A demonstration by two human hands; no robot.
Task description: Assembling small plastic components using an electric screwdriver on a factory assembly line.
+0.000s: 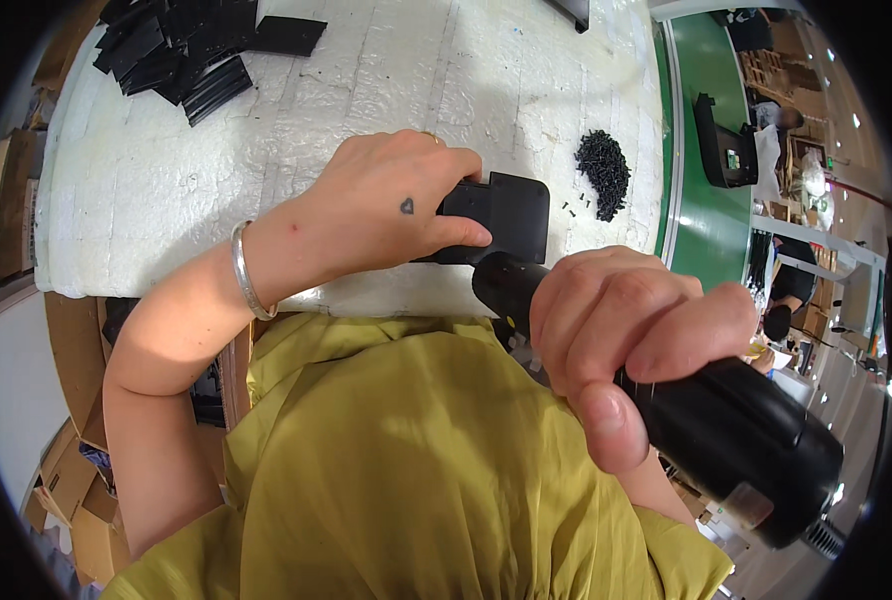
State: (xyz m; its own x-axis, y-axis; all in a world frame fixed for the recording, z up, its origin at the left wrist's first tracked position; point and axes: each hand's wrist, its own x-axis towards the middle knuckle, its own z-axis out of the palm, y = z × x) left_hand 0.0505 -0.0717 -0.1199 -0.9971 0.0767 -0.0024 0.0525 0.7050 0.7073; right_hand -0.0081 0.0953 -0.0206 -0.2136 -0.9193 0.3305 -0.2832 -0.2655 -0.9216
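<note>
On the covered table, my left hand (396, 205) grips a flat black plastic part (519, 215), thumb on its top face and the fingers at its far side. My right hand (631, 335) is wrapped round a black electric screwdriver (741, 430), whose dark nose end lies close to the near edge of the part. The tip of the tool is hidden, so I cannot tell whether it touches the part. A pile of small black screws (603, 172) lies to the right of the part, with a few loose ones beside it.
Several flat black plastic pieces (181, 50) are heaped at the far left of the white-wrapped table (366, 90). Beyond the table's right side runs a green surface (701, 90) bearing a black tray-like housing (723, 145). Cardboard boxes (81, 490) stand at the lower left. Other people are in the background at right.
</note>
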